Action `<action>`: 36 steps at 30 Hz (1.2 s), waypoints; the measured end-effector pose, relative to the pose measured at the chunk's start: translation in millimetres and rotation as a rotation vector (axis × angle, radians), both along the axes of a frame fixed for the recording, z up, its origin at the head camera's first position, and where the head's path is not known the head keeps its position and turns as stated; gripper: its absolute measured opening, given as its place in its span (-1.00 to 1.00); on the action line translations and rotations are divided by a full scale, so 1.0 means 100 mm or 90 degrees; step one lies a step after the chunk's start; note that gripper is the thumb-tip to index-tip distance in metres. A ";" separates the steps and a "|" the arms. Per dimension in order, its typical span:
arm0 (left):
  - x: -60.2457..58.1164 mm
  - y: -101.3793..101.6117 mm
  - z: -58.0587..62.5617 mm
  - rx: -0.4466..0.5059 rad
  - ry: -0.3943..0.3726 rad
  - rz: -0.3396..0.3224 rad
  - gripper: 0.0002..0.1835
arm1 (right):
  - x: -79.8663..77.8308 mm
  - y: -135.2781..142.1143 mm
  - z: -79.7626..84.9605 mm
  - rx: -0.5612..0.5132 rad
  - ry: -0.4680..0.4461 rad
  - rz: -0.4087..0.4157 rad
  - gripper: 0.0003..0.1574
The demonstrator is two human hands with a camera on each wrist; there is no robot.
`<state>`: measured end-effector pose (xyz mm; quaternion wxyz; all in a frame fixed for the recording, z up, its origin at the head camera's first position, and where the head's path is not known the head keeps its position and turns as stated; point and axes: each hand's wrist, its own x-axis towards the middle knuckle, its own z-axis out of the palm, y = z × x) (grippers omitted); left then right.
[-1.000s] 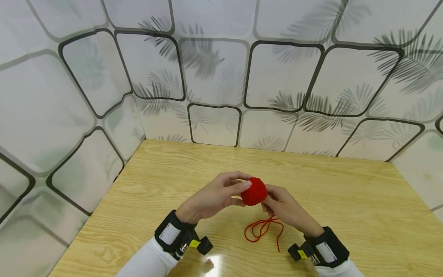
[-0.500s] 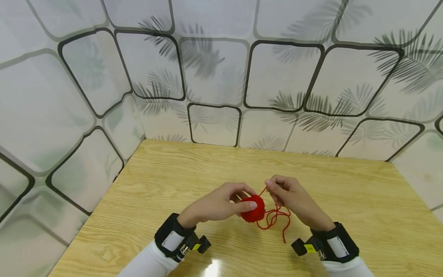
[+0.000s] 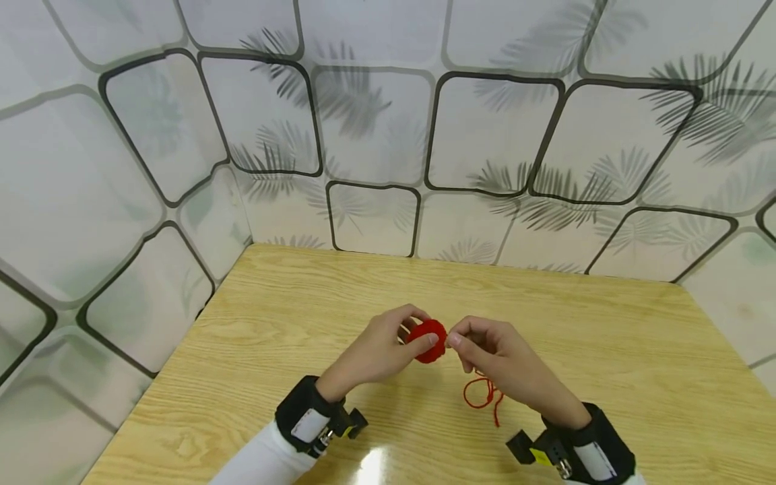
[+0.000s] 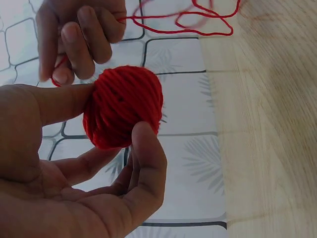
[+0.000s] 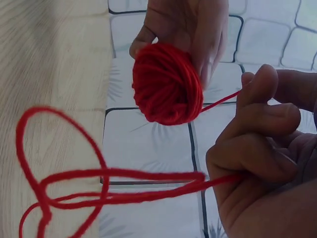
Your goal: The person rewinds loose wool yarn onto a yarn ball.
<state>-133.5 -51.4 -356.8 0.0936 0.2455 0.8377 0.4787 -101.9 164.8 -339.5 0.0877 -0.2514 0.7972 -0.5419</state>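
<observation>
A small red ball of yarn (image 3: 428, 341) is held above the table by my left hand (image 3: 380, 347), its thumb and fingers on opposite sides. In the left wrist view the wound strands of the ball (image 4: 124, 106) show plainly. My right hand (image 3: 500, 353), just right of the ball, pinches the red strand (image 5: 221, 101) between thumb and forefinger. That strand runs from the ball to the fingertips. From the curled fingers of the right hand (image 5: 262, 139), loose loops of yarn (image 5: 124, 174) hang down.
The wood-grain table (image 3: 303, 296) reaches back to a wall covering (image 3: 376, 128) with a stone-and-leaf print. A black strap with a small camera (image 3: 309, 417) sits on the left wrist, and another strap (image 3: 588, 444) on the right.
The right hand first came away from the ball, drawing the strand up, then moved down and left beside it. The left hand dipped with the ball, then rose slightly and shifted left.
</observation>
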 end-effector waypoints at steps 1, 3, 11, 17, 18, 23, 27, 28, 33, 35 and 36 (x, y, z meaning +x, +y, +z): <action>-0.01 0.00 0.00 0.008 0.000 0.010 -0.61 | 0.02 -0.01 0.00 0.000 0.007 0.008 -0.72; -0.01 0.01 0.00 0.026 0.000 0.035 -0.59 | 0.05 -0.04 -0.01 0.004 0.018 0.017 -0.75; -0.07 0.02 0.02 0.217 -0.051 0.098 -0.51 | 0.13 -0.19 -0.14 0.006 0.028 0.054 -0.68; -0.09 -0.02 0.12 0.432 -0.235 0.064 -0.46 | 0.16 -0.25 -0.22 0.016 0.023 0.074 -0.66; -0.09 -0.03 0.14 0.454 -0.262 0.053 -0.45 | 0.16 -0.25 -0.24 0.014 0.021 0.080 -0.67; -0.06 -0.09 0.19 0.517 -0.351 -0.012 -0.41 | 0.12 -0.23 -0.31 0.020 -0.005 0.084 -0.70; -0.06 -0.11 0.20 0.534 -0.382 -0.062 -0.40 | 0.07 -0.19 -0.36 0.041 -0.027 0.071 -0.72; -0.06 -0.11 0.21 0.534 -0.387 -0.074 -0.41 | 0.05 -0.18 -0.37 0.049 -0.028 0.063 -0.72; -0.03 -0.12 0.23 0.518 -0.405 -0.126 -0.46 | 0.00 -0.13 -0.40 0.133 0.028 0.001 -0.66; -0.02 -0.12 0.24 0.511 -0.405 -0.141 -0.48 | -0.02 -0.12 -0.42 0.176 0.074 -0.031 -0.61; -0.02 -0.12 0.24 0.510 -0.405 -0.147 -0.48 | -0.03 -0.12 -0.43 0.195 0.095 -0.046 -0.58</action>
